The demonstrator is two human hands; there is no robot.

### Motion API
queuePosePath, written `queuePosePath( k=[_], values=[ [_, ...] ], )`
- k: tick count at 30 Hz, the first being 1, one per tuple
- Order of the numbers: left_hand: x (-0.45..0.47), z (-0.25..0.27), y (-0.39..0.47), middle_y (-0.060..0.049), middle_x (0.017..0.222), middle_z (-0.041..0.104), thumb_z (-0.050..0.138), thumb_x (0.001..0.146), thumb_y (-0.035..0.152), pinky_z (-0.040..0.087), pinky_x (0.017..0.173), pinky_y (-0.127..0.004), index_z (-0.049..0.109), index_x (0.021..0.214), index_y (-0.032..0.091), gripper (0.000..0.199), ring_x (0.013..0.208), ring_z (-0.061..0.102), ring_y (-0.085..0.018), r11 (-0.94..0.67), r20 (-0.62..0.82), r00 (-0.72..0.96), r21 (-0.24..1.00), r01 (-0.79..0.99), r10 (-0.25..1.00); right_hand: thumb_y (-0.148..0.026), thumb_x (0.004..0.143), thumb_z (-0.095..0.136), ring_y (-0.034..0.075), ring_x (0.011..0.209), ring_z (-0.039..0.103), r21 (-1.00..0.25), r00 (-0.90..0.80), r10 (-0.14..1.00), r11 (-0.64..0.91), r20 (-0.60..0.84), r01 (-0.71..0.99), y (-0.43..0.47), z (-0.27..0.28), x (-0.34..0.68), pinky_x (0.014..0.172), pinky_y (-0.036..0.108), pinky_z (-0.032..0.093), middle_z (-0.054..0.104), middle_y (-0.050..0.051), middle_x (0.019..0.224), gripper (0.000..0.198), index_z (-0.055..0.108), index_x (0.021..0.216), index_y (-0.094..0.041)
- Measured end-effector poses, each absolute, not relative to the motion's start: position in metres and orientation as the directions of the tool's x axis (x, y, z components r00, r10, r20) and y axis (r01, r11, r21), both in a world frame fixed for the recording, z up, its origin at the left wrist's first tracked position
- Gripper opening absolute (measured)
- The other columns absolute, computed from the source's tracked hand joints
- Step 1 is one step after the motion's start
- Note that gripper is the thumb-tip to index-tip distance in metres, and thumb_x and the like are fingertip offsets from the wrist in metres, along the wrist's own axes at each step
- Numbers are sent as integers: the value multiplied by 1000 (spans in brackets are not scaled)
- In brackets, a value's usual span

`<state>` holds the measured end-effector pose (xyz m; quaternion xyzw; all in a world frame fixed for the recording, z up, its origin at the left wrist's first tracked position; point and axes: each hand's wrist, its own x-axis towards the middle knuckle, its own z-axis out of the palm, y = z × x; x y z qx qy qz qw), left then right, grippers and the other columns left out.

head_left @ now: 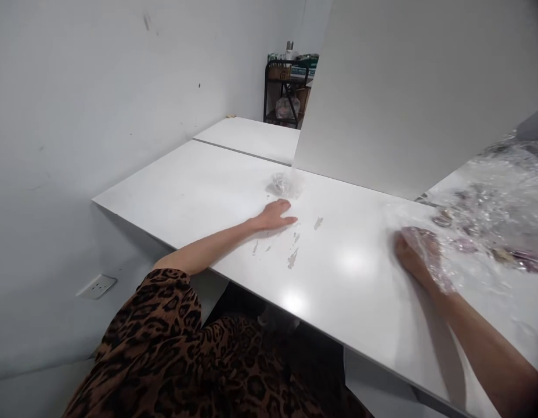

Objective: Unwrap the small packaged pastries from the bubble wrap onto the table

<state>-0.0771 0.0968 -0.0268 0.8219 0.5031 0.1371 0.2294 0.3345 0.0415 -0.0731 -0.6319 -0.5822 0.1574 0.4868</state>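
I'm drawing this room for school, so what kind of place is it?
Probably a workroom, though I can't be sure. There's a big white table, a heap of crinkly clear plastic on the right, and a black rack with things stored on it at the back.

- Pale wall (121, 87), scuffed; white socket (98, 286) low on it.
- Glossy white desk (164, 186), two bright glares on top.
- Another desk (251, 137) beyond, against the wall.
- Large pale panel (403, 87) rising along the far edge.
- Loaded black shelf (266, 96) behind.
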Motion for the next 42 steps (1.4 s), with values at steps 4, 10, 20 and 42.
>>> queuePosePath(
  k=[4,10,20,42],
  values=[
    [-55,-27,16,-15,156,49,56,90,58,38,120,-38,57,140,16,65,145,47,-27,-480,4,611,623,618,791,-65,83,58,28,100,55,-794,117,938,204,326,573,11,-63,226,101,52,41,65,9,95,44,65,86,-22],
    [-30,-42,-48,-13,140,60,69,85,53,37,120,-50,67,113,21,42,133,54,-29,-478,101,667,777,411,738,-80,73,66,12,61,43,-988,279,958,22,65,156,0,-51,142,55,27,37,46,-3,64,62,47,69,-22],
    [-20,-17,-48,-7,99,63,72,87,46,55,69,-32,56,99,18,34,72,64,-14,323,-270,185,861,-392,945,-53,82,76,10,66,47,-860,204,846,437,492,264,-77,-25,106,65,26,42,52,-4,73,36,58,82,-22],
    [-44,-3,-18,5,62,55,52,102,39,37,53,-22,48,83,20,28,46,51,-6,117,-166,-76,892,-436,983,-73,77,69,42,141,39,-624,10,951,194,308,757,-84,-21,139,111,66,37,46,20,151,87,49,144,-20]
  ],
)
